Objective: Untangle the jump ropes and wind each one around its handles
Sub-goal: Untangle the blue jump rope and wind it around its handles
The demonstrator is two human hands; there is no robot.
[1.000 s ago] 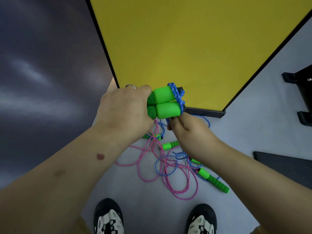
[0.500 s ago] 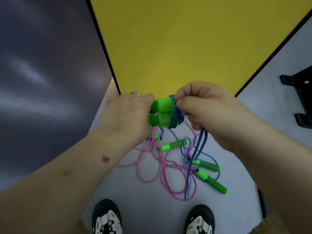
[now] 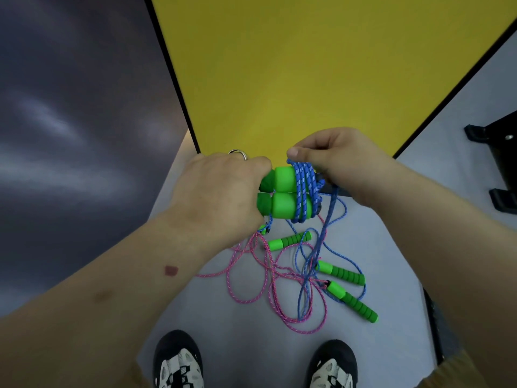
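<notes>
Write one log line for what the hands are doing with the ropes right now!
left hand: grips paired green handles | right hand: winds blue rope | pink rope: tangled on floor

Both forearms reach forward and converge. The left hand (image 3: 221,191), knuckles up with a ring on one finger, has its fingers curled in a fist-like grip. The right hand (image 3: 340,161) sits just beside it, thumb and fingertips pinched together, wrist raised slightly higher.
</notes>
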